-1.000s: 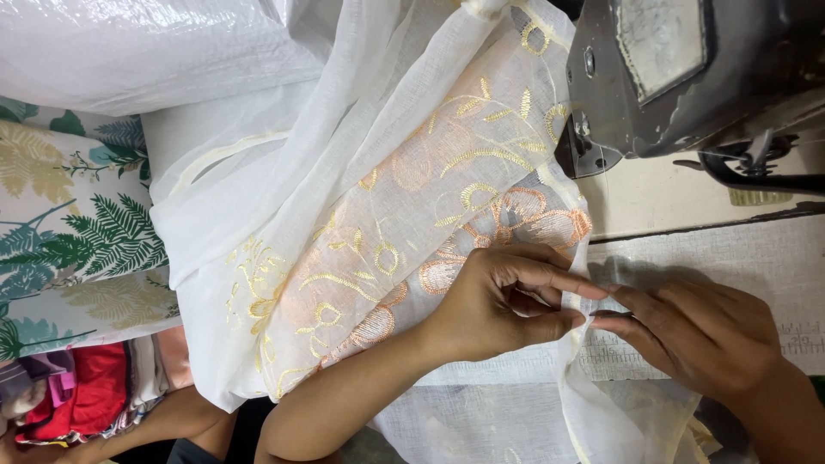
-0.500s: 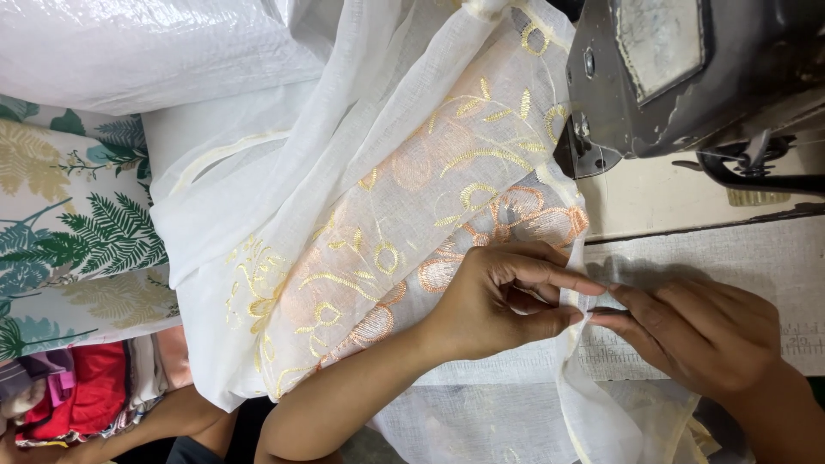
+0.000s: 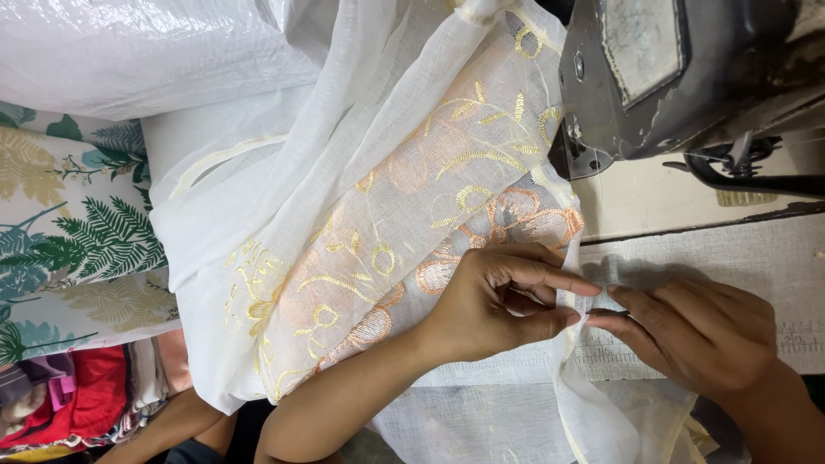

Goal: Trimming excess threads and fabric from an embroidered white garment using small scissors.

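Sewing table [image 3: 687,193] across the right of the frame, pale and worn, with a grey cloth mat [image 3: 730,249] over its lower part. Far left: leaf-print fabric [image 3: 77,232], green and ochre fronds on cream; under it, at the lower left corner, a red bundle [image 3: 94,399] among other folded cloth. Upper left: white woven sack [image 3: 146,47], glossy and creased. From top centre down to lower left: sheer white fabric [image 3: 387,206] with gold and peach embroidered scrolls and flowers, draped in folds, its edge running down to the hands at lower centre. Left hand [image 3: 498,301] at centre low, forearm rising from the bottom edge, thumb and forefinger closed in a narrow pinch on the fabric edge. Just right of it, nearly fingertip to fingertip, right hand [image 3: 696,331], fingers likewise pinched on the same edge, palm down over the mat. Upper right: dark sewing machine [image 3: 670,69], chipped metal, its head just beside the embroidered cloth.
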